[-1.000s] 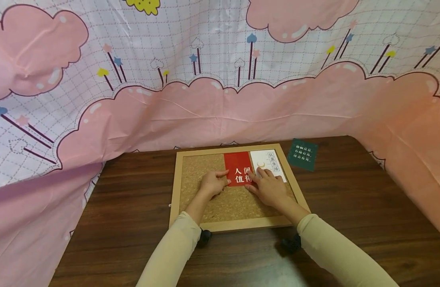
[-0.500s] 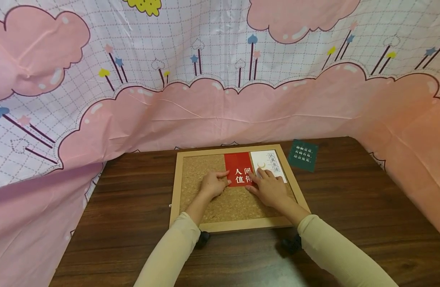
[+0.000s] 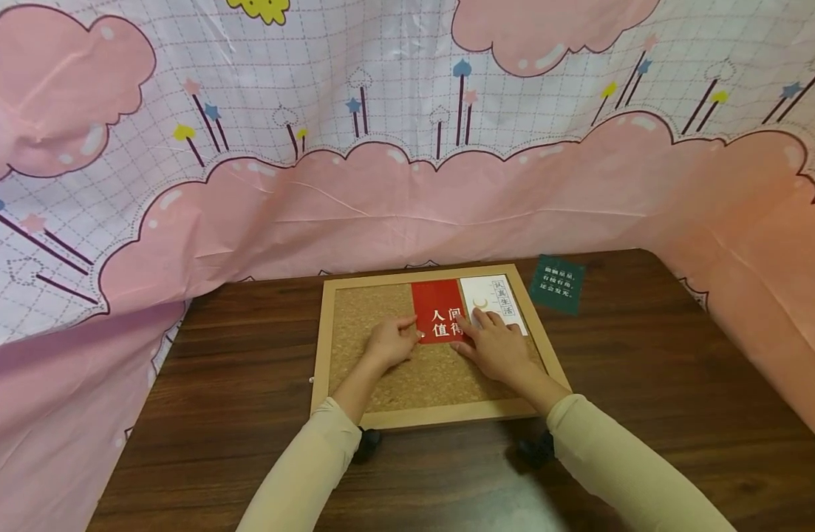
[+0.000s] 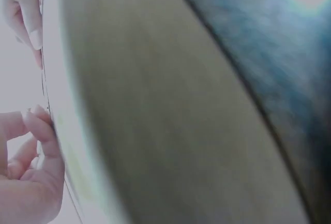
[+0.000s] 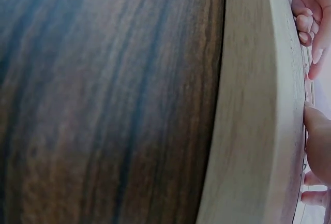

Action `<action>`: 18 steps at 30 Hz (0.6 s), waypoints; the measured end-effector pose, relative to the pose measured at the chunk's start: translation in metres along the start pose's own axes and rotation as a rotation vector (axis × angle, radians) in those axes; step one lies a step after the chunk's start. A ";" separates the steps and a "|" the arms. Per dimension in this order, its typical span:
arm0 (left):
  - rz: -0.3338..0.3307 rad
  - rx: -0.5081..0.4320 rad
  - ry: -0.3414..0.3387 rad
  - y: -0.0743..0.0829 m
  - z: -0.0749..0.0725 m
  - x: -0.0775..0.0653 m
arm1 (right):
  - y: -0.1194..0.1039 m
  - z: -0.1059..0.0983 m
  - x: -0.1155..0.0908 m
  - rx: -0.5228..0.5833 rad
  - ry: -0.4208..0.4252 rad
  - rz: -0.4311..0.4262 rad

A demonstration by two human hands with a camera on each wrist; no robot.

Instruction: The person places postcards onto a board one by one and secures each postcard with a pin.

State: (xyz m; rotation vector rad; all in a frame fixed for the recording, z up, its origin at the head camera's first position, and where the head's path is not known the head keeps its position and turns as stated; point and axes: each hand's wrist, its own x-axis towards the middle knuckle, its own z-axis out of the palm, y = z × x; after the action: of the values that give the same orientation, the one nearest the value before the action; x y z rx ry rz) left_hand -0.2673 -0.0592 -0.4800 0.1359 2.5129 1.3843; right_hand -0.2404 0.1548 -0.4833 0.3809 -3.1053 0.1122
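Observation:
A red card [image 3: 436,294] with white characters lies on the framed cork board [image 3: 423,388], beside a white card [image 3: 495,293] bearing a moon and boxed characters. At the red card's lower left edge is my left hand [image 3: 390,342], its index finger and thumb slightly apart. Near its thumb tip a tiny white dot [image 3: 422,335] shows, too small to identify. My right hand [image 3: 495,344] rests spread over the neighbouring edges of both cards. In the left wrist view, the left hand [image 4: 33,169] has its other fingers curled.
A dark green card [image 3: 557,284] with white writing lies on the brown wooden table [image 3: 234,377], right of the board's wooden frame [image 3: 447,412]. A small white thing [image 3: 312,380] sits by the frame's left side. Patterned pink cloth [image 3: 354,236] hangs behind and around.
My left fingers have drawn back slightly leftward from the red card, and the tiny white dot shows now. The right hand stays on the cards. The head view has shifted a little.

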 end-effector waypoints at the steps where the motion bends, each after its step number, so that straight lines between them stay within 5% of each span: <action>1: 0.004 -0.001 -0.008 0.000 -0.001 -0.001 | -0.001 0.000 0.001 -0.006 0.003 -0.001; 12: 0.003 -0.125 -0.061 -0.002 -0.002 -0.012 | -0.004 0.002 -0.002 0.031 -0.002 0.004; 18: 0.056 -0.105 -0.054 0.000 -0.002 -0.016 | -0.002 0.000 -0.003 0.011 0.000 0.006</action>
State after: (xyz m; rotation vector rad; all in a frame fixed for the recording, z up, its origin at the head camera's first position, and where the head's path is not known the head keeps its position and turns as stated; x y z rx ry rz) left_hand -0.2523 -0.0642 -0.4760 0.2221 2.4041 1.5095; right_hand -0.2369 0.1534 -0.4832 0.3712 -3.1079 0.1300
